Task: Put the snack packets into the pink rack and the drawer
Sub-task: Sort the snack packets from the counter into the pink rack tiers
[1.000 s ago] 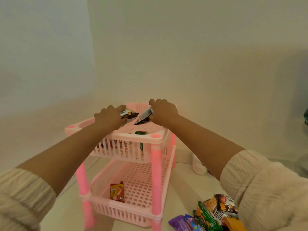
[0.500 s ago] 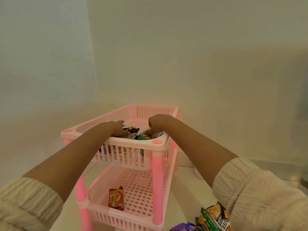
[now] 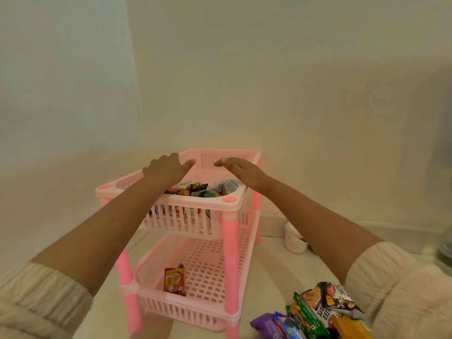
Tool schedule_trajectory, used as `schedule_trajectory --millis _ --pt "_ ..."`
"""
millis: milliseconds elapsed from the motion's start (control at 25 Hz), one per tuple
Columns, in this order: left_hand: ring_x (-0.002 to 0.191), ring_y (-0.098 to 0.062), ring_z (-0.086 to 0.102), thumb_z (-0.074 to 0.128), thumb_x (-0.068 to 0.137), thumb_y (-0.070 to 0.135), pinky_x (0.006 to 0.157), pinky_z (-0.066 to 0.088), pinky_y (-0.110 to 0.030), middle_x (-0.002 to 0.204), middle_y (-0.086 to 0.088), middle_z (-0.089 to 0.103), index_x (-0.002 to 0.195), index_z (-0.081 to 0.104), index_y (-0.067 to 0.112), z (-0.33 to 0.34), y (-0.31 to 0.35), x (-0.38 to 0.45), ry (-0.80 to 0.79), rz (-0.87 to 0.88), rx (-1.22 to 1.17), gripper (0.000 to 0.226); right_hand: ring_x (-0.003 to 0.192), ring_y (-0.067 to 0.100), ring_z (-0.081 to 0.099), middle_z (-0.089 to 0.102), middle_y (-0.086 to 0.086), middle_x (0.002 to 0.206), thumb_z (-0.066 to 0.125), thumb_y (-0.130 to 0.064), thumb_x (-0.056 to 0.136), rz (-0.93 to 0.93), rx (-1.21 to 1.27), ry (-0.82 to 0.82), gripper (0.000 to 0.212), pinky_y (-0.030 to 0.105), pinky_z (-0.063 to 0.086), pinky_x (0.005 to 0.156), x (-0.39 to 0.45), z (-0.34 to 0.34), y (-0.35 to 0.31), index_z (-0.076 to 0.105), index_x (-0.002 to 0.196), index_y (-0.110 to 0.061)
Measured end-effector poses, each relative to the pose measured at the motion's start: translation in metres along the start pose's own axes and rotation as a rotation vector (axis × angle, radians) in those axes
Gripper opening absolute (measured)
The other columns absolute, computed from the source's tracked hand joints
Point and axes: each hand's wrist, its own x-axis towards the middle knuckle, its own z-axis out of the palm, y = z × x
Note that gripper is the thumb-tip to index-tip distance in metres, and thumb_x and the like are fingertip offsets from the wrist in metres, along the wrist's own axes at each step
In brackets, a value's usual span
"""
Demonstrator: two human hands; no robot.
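Observation:
A pink two-tier plastic rack (image 3: 230, 221) stands on the pale floor in front of me. Its top basket holds several snack packets (image 3: 195, 188) near the front edge, among them a dark one, a green one and a silvery one. An orange-red packet (image 3: 174, 280) lies alone in the bottom basket. My left hand (image 3: 167, 167) hovers above the top basket with fingers apart, holding nothing. My right hand (image 3: 241, 168) is flat and empty over the basket's right side. A pile of loose snack packets (image 3: 315, 311) lies on the floor at the lower right.
A white jar (image 3: 294, 238) sits on the floor against the wall, right of the rack. Pale walls meet in a corner behind the rack. A dark blurred object fills the far right edge.
Both hands let go of the packets they carried, which now lie in the top basket. The hands have lifted up and spread open above it.

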Motion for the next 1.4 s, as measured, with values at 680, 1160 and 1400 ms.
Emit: schedule_trajectory --millis 680,1160,1400 --pt "0.138 -0.029 0.026 0.037 0.092 0.050 0.113 0.003 -0.052 0.133 -0.008 0.053 0.120 0.055 0.016 0.038 0.146 -0.158 0.163 0.423 0.197 0.048 0.138 0.018 0.028 0.043 0.002 0.143 0.040 -0.040 0.095 0.237 -0.264 0.082 0.042 0.035 0.021 0.112 -0.257 -0.064 0.112 0.045 0.133 -0.023" --pt "0.122 -0.024 0.044 0.049 0.080 0.063 0.099 0.038 -0.042 0.134 -0.007 0.047 0.136 0.032 0.016 0.213 0.250 -0.245 -0.435 0.570 -0.044 0.075 0.127 0.020 0.042 0.047 0.006 0.138 0.032 -0.073 0.080 0.755 -0.345 0.123 0.074 0.038 0.035 0.105 -0.463 -0.097 0.180 0.050 0.130 -0.021" --pt "0.130 -0.028 0.037 0.059 0.071 0.066 0.102 0.039 -0.043 0.145 -0.009 0.033 0.140 0.027 0.013 0.254 0.281 -0.254 -0.569 0.590 -0.252 0.093 0.133 0.021 0.034 0.040 0.001 0.144 0.040 -0.074 0.071 0.841 -0.502 0.069 0.077 0.040 0.025 0.110 -0.510 -0.096 0.200 0.051 0.129 -0.025"
